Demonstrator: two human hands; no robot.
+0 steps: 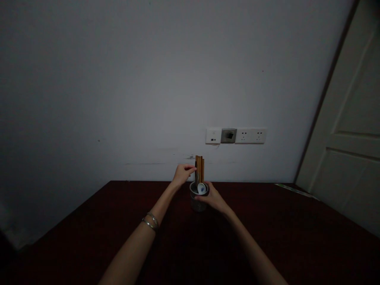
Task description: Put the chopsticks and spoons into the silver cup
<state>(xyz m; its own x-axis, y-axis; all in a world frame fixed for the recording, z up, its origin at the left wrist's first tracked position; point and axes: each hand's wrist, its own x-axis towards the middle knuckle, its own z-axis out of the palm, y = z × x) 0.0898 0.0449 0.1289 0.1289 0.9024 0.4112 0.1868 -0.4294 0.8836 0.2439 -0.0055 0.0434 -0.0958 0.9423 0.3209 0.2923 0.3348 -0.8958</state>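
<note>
A grey metal-looking cup [198, 205] stands upright on the dark red table. My right hand [214, 198] is wrapped around its right side, with the thumb across the front near the rim. Several wooden chopsticks [200, 168] rise from the cup in a bundle. In front of them, a white spoon with a blue pattern [201, 188] shows its bowl at the rim. My left hand [183, 174] pinches a slim dark utensil handle [195, 169] at the left of the chopsticks. The lower end of that utensil goes down into the cup, so its kind is hidden.
The dark red table [118, 221] reaches back to a pale wall [154, 99]. White sockets [250, 135] and a grey switch plate [228, 135] sit on the wall behind the cup. A flat strip [297, 190] lies near the back right edge, beside a panelled door [350, 130].
</note>
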